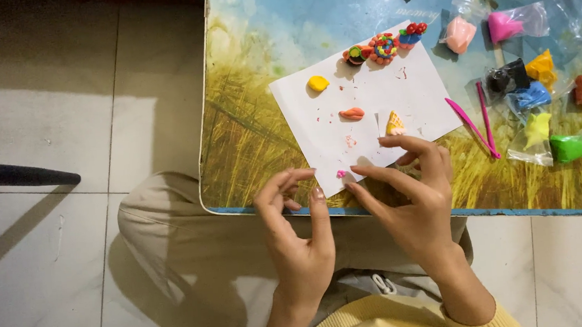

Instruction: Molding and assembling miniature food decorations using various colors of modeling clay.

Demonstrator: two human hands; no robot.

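Pink clay bit (341, 174) lies on the white paper (368, 105) at the desk (249, 139) edge, between the left hand (295, 227) and right hand (410, 190), both loosely open, holding nothing.

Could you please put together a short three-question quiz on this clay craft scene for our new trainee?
1. True or false: the left hand holds the pink modelling tool.
2. Which clay piece lies nearest the right hand?
A. the yellow lump
B. the small cone
C. the green clay
3. What do the finished clay pieces rest on?

Key
1. False; the tool lies on the table, right of the paper, untouched.
2. B
3. A white paper sheet.
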